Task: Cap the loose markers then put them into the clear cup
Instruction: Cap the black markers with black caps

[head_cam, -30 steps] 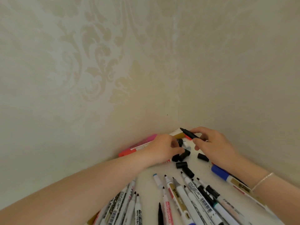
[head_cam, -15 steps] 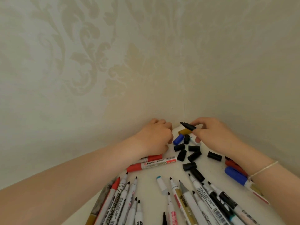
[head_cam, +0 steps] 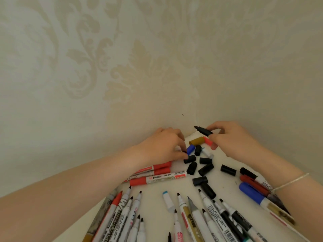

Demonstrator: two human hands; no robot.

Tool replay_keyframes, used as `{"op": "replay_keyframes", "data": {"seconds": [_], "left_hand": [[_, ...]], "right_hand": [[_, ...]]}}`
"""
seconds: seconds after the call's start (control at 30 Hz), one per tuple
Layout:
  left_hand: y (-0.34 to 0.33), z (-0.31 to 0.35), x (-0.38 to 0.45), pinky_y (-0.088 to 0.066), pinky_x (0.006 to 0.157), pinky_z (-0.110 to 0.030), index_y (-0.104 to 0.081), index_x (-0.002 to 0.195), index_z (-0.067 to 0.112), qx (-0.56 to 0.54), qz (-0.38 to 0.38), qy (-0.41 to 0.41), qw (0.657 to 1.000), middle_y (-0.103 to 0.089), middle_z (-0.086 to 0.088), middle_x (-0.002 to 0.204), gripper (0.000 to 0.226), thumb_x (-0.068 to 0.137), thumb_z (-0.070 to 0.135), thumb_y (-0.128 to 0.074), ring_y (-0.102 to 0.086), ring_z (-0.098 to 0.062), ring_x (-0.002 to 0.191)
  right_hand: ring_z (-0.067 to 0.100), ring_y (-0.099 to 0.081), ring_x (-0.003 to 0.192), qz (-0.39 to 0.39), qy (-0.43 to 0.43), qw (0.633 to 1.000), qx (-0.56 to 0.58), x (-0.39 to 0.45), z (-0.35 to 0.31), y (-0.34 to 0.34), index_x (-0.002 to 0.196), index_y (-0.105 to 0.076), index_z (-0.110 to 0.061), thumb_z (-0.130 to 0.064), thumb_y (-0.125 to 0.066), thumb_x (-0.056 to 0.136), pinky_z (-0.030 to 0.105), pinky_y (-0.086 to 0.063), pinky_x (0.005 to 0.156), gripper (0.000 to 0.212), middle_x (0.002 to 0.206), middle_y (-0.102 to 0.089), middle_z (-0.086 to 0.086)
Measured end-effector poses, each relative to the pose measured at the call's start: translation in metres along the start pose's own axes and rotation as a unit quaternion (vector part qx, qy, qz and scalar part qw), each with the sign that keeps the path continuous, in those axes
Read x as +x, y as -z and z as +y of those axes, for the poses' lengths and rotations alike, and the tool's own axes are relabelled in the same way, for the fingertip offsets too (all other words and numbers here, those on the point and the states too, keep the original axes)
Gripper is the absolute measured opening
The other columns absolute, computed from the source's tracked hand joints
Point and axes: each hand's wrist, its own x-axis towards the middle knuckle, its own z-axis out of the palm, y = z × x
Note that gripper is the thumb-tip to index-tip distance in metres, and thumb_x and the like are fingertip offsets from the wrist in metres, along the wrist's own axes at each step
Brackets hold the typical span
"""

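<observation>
Pinching an uncapped black marker (head_cam: 203,131), right hand (head_cam: 232,142); left hand (head_cam: 164,147) fingers (head_cam: 183,155) touch (lightly curled) black cap (head_cam: 189,158).

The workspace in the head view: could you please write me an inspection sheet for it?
Surface: white tabletop set in a wall corner.
Job's things: uncapped markers fanned along the near edge; loose black caps in the middle; blue cap; no clear cup in view.
Clutter: three red capped markers by the left forearm.
Hands: right hand pinches an uncapped black marker; left hand reaches among the caps, its fingertips hidden.
Cables: nothing seen.
Surroundings: patterned cream wallpaper.
</observation>
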Motion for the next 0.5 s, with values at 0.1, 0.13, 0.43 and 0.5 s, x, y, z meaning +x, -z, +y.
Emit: {"op": "replay_keyframes", "data": {"seconds": [0.1, 0.13, 0.43, 0.5], "left_hand": [[0.01, 0.005, -0.009, -0.046, 0.093, -0.025, -0.073, 0.101, 0.018, -0.222, 0.056, 0.06, 0.972, -0.066, 0.006, 0.112, 0.026, 0.085, 0.038, -0.068, -0.06, -0.006, 0.101], [0.013, 0.005, -0.013, -0.049, 0.092, -0.028, -0.072, 0.099, 0.016, -0.269, 0.074, 0.081, 0.957, -0.07, 0.005, 0.104, 0.025, 0.083, 0.036, -0.07, -0.064, -0.007, 0.096], [0.021, -0.002, -0.04, -0.049, 0.058, -0.019, -0.057, 0.073, 0.023, -0.293, 0.212, 0.135, 0.923, -0.066, 0.012, 0.067, 0.034, 0.065, 0.037, -0.086, -0.063, -0.007, 0.061], [0.022, -0.002, -0.042, -0.045, 0.06, -0.015, -0.058, 0.074, 0.026, -0.29, 0.217, 0.138, 0.922, -0.066, 0.016, 0.069, 0.032, 0.065, 0.036, -0.086, -0.063, 0.0, 0.066]], "right_hand": [[0.01, -0.044, 0.047, 0.011, 0.013, 1.0, 0.003, -0.003, -0.005, 0.01, 0.106, -0.06, -0.029, -0.009, -0.051, 0.09, 0.021, -0.037, 0.043, 0.027, 0.08, -0.07, 0.012], [0.009, -0.043, 0.045, 0.014, 0.015, 1.0, 0.008, -0.004, -0.007, 0.013, 0.104, -0.061, -0.028, -0.008, -0.051, 0.089, 0.022, -0.036, 0.043, 0.027, 0.08, -0.07, 0.014], [0.011, -0.036, 0.037, -0.105, 0.051, 0.989, 0.092, -0.021, -0.031, 0.029, 0.092, -0.071, -0.029, -0.009, -0.057, 0.086, 0.019, -0.029, 0.036, 0.025, 0.059, -0.066, 0.006], [0.013, -0.037, 0.04, -0.117, 0.055, 0.988, 0.088, -0.023, -0.034, 0.026, 0.091, -0.072, -0.03, -0.009, -0.058, 0.086, 0.02, -0.03, 0.038, 0.026, 0.06, -0.068, 0.006]]}}
